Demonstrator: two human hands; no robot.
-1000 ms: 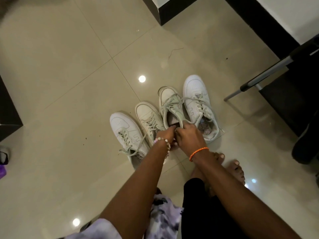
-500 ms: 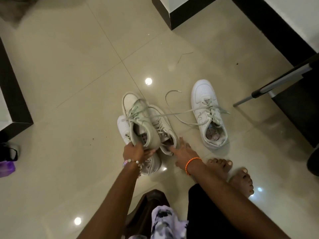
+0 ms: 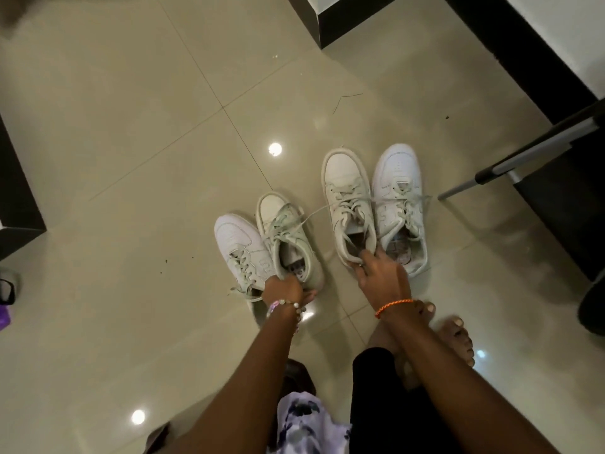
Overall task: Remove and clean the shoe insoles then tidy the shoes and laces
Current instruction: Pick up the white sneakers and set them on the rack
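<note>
Two pairs of pale sneakers stand on the tiled floor. My left hand [image 3: 284,287] grips the heel of a cream sneaker [image 3: 283,231], which leans against a white sneaker [image 3: 237,244] on its left. My right hand [image 3: 383,276] holds the heel collar of the other cream sneaker [image 3: 347,194], set close beside the second white sneaker [image 3: 397,188]. A loose lace [image 3: 322,208] stretches from the left cream sneaker across to the right pair. A patterned insole [image 3: 397,252] shows inside the right white sneaker.
My bare feet [image 3: 455,335] rest just right of my right wrist. A metal pole with a black grip [image 3: 510,163] slants in from the right. Black skirting [image 3: 360,21] runs along the top, dark furniture [image 3: 16,198] stands left, and a purple object [image 3: 4,317] lies at the left edge.
The cream sneaker my left hand held raised is now down beside the left white one. My right hand has moved the other cream sneaker right, next to the far white sneaker.
</note>
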